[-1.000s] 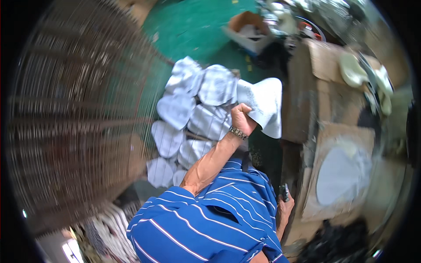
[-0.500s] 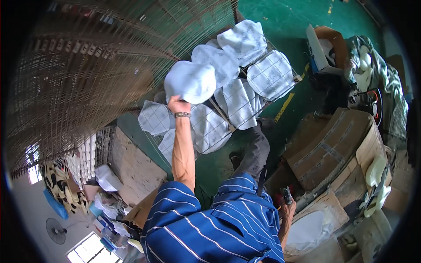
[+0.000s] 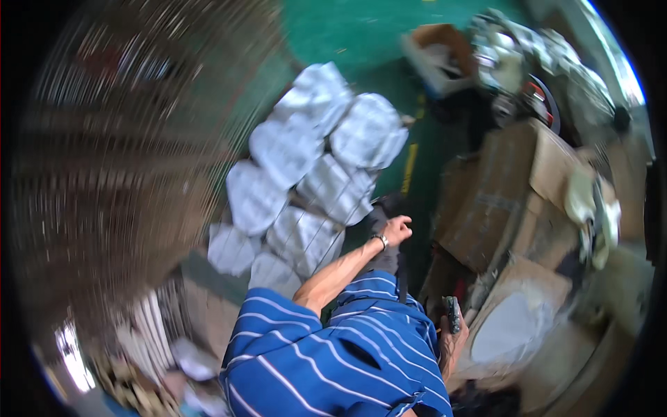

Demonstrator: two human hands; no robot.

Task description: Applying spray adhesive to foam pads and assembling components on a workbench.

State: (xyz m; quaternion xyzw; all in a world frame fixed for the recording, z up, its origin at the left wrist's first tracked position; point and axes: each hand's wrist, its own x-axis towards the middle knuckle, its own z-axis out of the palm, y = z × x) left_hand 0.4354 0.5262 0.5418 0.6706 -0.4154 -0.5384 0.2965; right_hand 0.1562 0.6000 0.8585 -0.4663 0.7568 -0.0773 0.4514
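Observation:
My left hand (image 3: 397, 231) is over my leg, right of the wire rack (image 3: 331, 256), with nothing seen in it and its fingers loosely apart. White rounded pads with grey patches lie on the rack in several overlapping rows. One pale pad (image 3: 256, 197) rests at its left side, and a white pad (image 3: 337, 190) lies nearest my left hand. Low at my right side, my right hand (image 3: 454, 339) is closed round a dark hand tool (image 3: 452, 314). Its exact kind cannot be made out.
Tall stacked wire racks (image 3: 139, 153) fill the left side. Large cardboard boxes (image 3: 479, 201) stand on the right, beside a flat cardboard piece with a white oval sheet (image 3: 511, 325). An open box (image 3: 438, 59) sits on the green floor (image 3: 347, 31) at the far right.
My left hand has let go of the pale pad, which now lies on the rack, and has drawn back to the right. The view has shifted; my right hand still grips the tool.

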